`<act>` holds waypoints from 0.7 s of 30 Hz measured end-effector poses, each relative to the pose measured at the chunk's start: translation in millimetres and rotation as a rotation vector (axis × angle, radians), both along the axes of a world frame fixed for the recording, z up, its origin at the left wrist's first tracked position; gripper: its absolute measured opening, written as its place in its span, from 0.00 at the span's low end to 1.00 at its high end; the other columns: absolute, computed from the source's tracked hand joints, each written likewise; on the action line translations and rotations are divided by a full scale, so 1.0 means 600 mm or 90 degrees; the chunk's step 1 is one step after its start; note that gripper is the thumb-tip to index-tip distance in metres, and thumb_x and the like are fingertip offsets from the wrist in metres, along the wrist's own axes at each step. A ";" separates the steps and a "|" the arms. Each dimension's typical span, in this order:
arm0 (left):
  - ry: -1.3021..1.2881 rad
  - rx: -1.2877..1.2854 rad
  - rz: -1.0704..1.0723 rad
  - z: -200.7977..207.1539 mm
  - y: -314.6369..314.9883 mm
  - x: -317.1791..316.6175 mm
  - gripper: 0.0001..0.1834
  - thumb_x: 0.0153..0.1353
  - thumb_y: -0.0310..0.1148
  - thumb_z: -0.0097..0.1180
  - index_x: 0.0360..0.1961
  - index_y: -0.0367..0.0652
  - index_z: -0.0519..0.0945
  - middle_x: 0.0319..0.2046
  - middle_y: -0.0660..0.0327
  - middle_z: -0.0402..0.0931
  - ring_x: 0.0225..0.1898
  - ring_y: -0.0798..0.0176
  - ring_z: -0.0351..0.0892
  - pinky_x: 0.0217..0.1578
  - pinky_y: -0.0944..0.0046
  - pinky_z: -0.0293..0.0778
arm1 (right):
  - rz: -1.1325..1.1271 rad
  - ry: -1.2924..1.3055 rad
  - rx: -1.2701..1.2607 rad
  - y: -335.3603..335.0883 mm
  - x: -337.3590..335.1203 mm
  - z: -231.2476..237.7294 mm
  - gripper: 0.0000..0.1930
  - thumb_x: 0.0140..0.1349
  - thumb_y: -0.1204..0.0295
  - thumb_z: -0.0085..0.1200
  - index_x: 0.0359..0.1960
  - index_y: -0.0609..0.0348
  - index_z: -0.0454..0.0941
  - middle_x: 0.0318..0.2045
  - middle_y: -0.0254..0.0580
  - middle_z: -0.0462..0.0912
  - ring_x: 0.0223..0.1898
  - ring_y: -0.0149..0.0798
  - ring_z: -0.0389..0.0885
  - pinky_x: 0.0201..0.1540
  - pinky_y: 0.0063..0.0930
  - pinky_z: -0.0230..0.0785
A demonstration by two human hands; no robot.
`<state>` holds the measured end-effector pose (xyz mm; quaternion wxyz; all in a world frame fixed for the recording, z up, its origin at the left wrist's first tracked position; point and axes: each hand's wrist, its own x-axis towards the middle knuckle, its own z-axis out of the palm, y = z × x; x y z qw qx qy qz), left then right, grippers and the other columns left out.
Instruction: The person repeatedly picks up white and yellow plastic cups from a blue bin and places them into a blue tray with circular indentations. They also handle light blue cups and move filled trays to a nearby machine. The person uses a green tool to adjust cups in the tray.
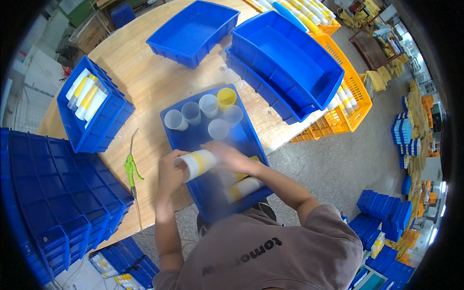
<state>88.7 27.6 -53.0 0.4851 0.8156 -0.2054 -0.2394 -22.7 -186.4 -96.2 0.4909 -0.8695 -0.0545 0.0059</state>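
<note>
Both hands hold a white tube with a yellow band (pixel 199 164), tilted over a shallow blue tray (pixel 181 141). My left hand (pixel 170 171) curls round its open lower-left end. At the other end, the fingers of my right hand (pixel 231 157) close round the tube. Several translucent, cup-like cylinders, such as a whitish one (pixel 218 129), stand upright in the tray's far half, with a yellow one (pixel 226 97) among them. Under my right forearm lie more white-and-yellow tubes (pixel 244 189), partly hidden and hazy in the picture.
A green air blow gun (pixel 130 169) lies left on the wooden table (pixel 145 92). Beyond it, a blue bin (pixel 107 123) holds tubes. Stacked blue bins (pixel 58 193) rise at the left edge. More blue bins (pixel 290 53) and a yellow crate (pixel 357 104) stand far right.
</note>
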 end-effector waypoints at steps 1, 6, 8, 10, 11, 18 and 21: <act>-0.067 0.001 -0.016 0.016 0.019 0.000 0.14 0.56 0.16 0.55 0.41 0.37 0.87 0.35 0.53 0.87 0.38 0.60 0.86 0.42 0.61 0.78 | 0.001 -0.029 -0.017 0.003 0.002 -0.001 0.41 0.49 0.70 0.73 0.66 0.59 0.67 0.63 0.53 0.72 0.65 0.55 0.71 0.69 0.45 0.64; -0.046 0.021 0.064 0.100 0.094 0.006 0.16 0.54 0.12 0.51 0.43 0.33 0.80 0.33 0.49 0.84 0.39 0.55 0.86 0.44 0.59 0.77 | -0.096 -0.136 -0.056 0.026 0.035 -0.026 0.41 0.51 0.75 0.71 0.67 0.60 0.63 0.61 0.55 0.70 0.64 0.59 0.71 0.66 0.46 0.67; -0.127 0.059 0.059 0.122 0.097 0.011 0.16 0.55 0.12 0.50 0.44 0.33 0.79 0.33 0.48 0.84 0.40 0.55 0.86 0.44 0.58 0.77 | -0.157 -0.119 -0.022 0.033 0.052 -0.038 0.41 0.52 0.77 0.70 0.67 0.61 0.61 0.62 0.57 0.69 0.65 0.59 0.69 0.67 0.46 0.66; -0.123 0.102 0.066 0.129 0.081 0.018 0.14 0.56 0.13 0.52 0.43 0.33 0.79 0.33 0.46 0.84 0.40 0.51 0.86 0.43 0.56 0.77 | -0.223 -0.126 0.030 0.042 0.063 -0.049 0.41 0.52 0.80 0.68 0.68 0.63 0.59 0.64 0.59 0.67 0.67 0.60 0.67 0.67 0.45 0.66; -0.111 0.142 0.086 0.129 0.073 0.021 0.13 0.56 0.14 0.52 0.42 0.33 0.79 0.34 0.45 0.84 0.40 0.49 0.86 0.43 0.55 0.77 | -0.225 -0.119 0.035 0.044 0.067 -0.053 0.40 0.54 0.80 0.66 0.68 0.62 0.59 0.66 0.58 0.66 0.68 0.59 0.65 0.69 0.44 0.63; -0.235 0.163 0.102 0.113 0.024 0.038 0.12 0.57 0.15 0.55 0.42 0.38 0.77 0.35 0.42 0.83 0.40 0.37 0.84 0.39 0.48 0.75 | -0.272 -0.198 -0.001 0.059 0.080 -0.071 0.32 0.60 0.83 0.59 0.67 0.59 0.62 0.70 0.57 0.62 0.72 0.58 0.61 0.72 0.44 0.58; -0.234 0.149 0.137 0.125 0.034 0.031 0.11 0.58 0.15 0.55 0.41 0.38 0.78 0.34 0.42 0.83 0.40 0.37 0.84 0.39 0.47 0.74 | -0.299 -0.224 -0.036 0.062 0.072 -0.074 0.28 0.58 0.85 0.60 0.61 0.60 0.68 0.66 0.56 0.66 0.67 0.59 0.66 0.67 0.44 0.64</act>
